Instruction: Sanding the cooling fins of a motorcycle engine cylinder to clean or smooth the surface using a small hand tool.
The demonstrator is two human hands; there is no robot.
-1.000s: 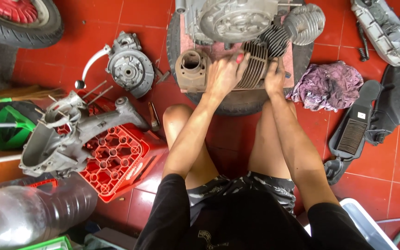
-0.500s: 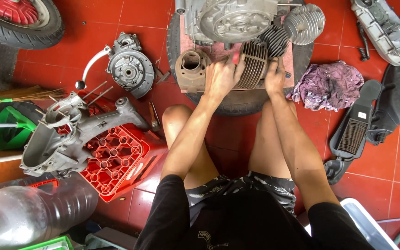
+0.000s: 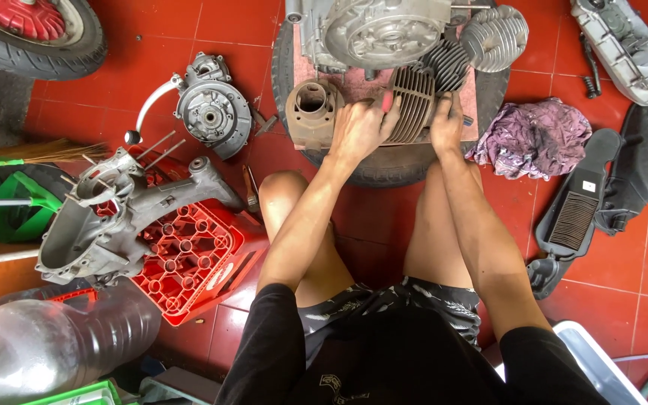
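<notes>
You are sitting on a red tiled floor (image 3: 624,247) with engine parts spread all around you. In front of your knees lies a black tyre (image 3: 384,161), and on it rests the finned cylinder (image 3: 414,105), dark and ribbed, beside a brown cylinder barrel (image 3: 310,112) and under a grey crankcase (image 3: 384,34).

Compared with a second ago, almost nothing has moved. Your left hand (image 3: 359,129) is curled over the left edge of the finned cylinder, fingers bent and pressing on the fins; something small and red shows at the fingertips, I cannot tell what. Your right hand (image 3: 448,127) grips its right edge, fingers closed around it. The cylinder stays in the same place, so the work is slow and steady, in one spot.

At your right lies a purple rag (image 3: 534,139); at your left, a grey engine casing (image 3: 129,217) on a red plastic crate (image 3: 196,259).
</notes>
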